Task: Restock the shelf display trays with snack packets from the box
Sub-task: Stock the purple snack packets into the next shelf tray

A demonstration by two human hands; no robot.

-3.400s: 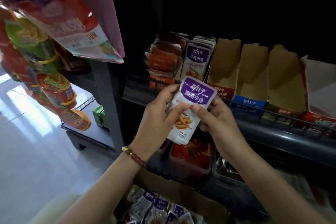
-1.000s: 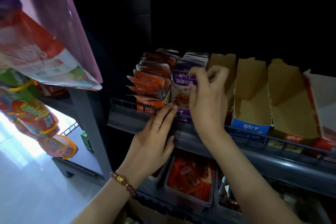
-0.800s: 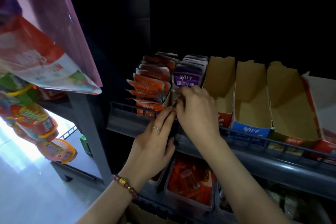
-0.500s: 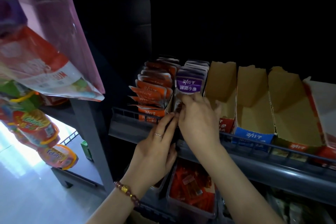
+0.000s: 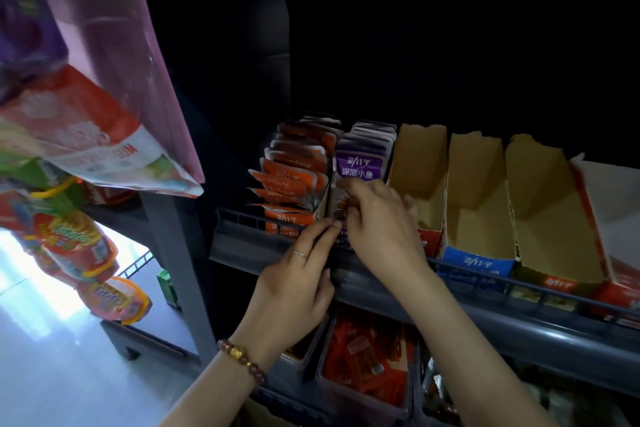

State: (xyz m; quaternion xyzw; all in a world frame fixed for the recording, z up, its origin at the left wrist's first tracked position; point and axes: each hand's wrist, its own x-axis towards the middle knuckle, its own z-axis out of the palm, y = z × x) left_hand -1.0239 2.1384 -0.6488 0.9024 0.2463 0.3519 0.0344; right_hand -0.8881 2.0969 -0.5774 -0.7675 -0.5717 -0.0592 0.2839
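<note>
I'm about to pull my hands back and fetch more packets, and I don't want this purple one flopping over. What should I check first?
1. Front purple packet upright in its row: ok.
2. Right hand clear of that packet: not ok, its fingers curl on the lower part.
3. Left hand steadying the purple tray: ok, straight fingers touch its front.
4. Room for more in the purple tray: cannot tell.
5. Neighbouring trays stocked: not ok, three brown trays to the right show bare insides.
6. Box within reach: cannot tell, out of view.
</note>
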